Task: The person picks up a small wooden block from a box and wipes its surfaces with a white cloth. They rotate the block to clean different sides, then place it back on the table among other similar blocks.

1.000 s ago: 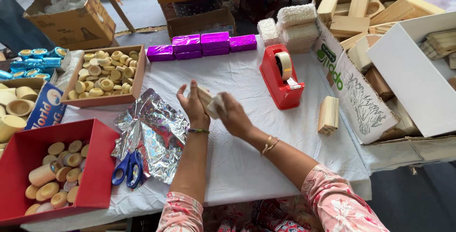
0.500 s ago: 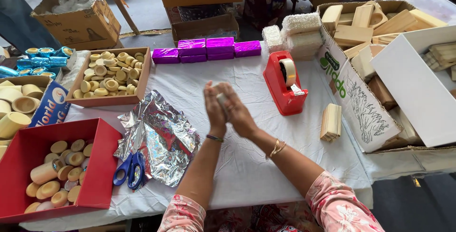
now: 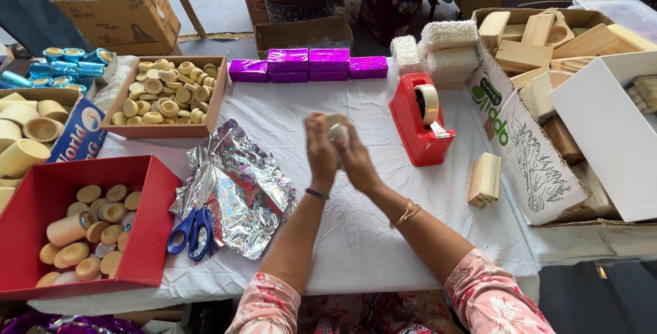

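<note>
My left hand (image 3: 319, 152) and my right hand (image 3: 356, 159) are pressed together above the white-covered table (image 3: 369, 231), palms facing each other. A small pale piece (image 3: 337, 131), partly hidden, sits squeezed between them near the fingertips. A crumpled sheet of silver foil (image 3: 236, 187) lies just left of my hands, with blue-handled scissors (image 3: 191, 231) on its lower edge. A red tape dispenser (image 3: 417, 118) stands to the right of my hands.
A red box (image 3: 147, 228) of wooden cylinders and discs sits at the left; a wooden tray (image 3: 213, 94) of round wooden pieces behind it. Purple wrapped blocks (image 3: 308, 63) line the far edge. A wooden block (image 3: 484, 178) and cardboard boxes (image 3: 520, 142) of wood lie at right.
My hands came together from a looser hold into a palm-to-palm press on the small piece and shifted slightly forward and left.
</note>
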